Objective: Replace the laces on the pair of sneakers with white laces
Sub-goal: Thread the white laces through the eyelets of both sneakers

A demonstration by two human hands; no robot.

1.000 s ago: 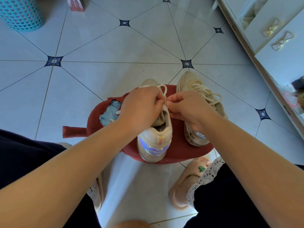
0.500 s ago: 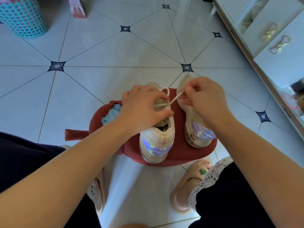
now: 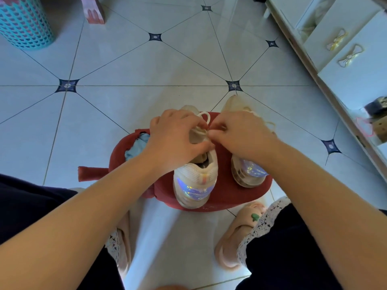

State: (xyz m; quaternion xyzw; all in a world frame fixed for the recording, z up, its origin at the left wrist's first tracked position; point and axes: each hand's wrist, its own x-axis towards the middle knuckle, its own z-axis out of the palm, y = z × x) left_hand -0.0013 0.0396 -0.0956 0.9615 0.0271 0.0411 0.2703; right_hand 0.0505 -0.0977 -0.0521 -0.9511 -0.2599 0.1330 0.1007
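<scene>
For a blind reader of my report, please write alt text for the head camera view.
A left hand grips a pale sneaker on a red stool while the right hand pinches its lace. The second sneaker stands beside it; the floor is tiled.

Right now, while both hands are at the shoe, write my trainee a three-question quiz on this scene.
1. True or false: the left hand and right hand meet over the near sneaker, at its lace.
2. What lies on the red stool, left of the sneakers? A: blue cloth; B: scissors; C: brush.
3. Fill in: the other sneaker stands to the near one's ___.
Key: 1 true; 2 A; 3 right.
</scene>
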